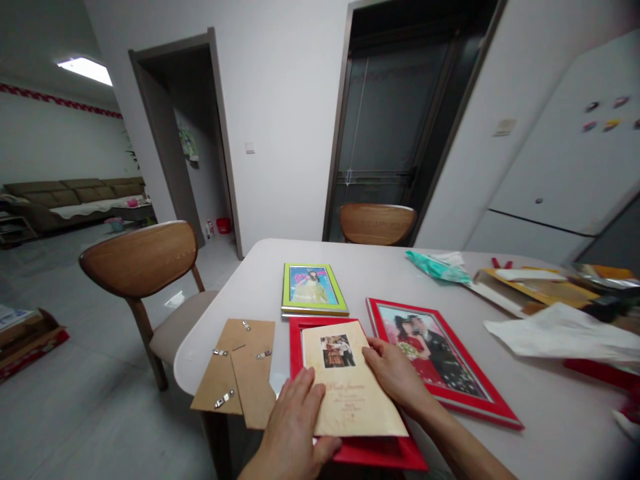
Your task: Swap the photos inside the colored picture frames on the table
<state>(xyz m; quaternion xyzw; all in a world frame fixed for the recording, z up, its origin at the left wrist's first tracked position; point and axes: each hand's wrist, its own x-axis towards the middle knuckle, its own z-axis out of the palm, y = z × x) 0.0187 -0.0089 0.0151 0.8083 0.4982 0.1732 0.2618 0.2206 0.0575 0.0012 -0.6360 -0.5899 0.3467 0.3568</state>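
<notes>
Two bare hands rested on a cream printed sheet [357,407] that lay over an open red frame [373,457] on a pale, round-cornered table [263,267]. The left hand [295,423], its fingers close together, lay along the sheet's left edge, with the thumb set apart at the bottom edge. The right hand [393,370] touched the sheet's right edge with bent fingertips; whether either hand pinched the paper could not be told. The sheet, bearing a small photograph above lines of lettering, covered most of the open red frame, whose border showed at the upper left and along the bottom.

Left of the open red frame, two brown backing boards [217,383] overlapped, fitted with small metal clips [224,400]. Just beyond the open red frame lay a lime-green frame [314,309] holding a picture of a figure in a pale yellow dress. To its right, a second red frame [487,407] displayed two figures, one in red with a bouquet. Farther right of the open red frame, teal plastic wrapping [435,267] and white paper [555,333] lay crumpled. A wooden chair [143,260] stood well to its left.
</notes>
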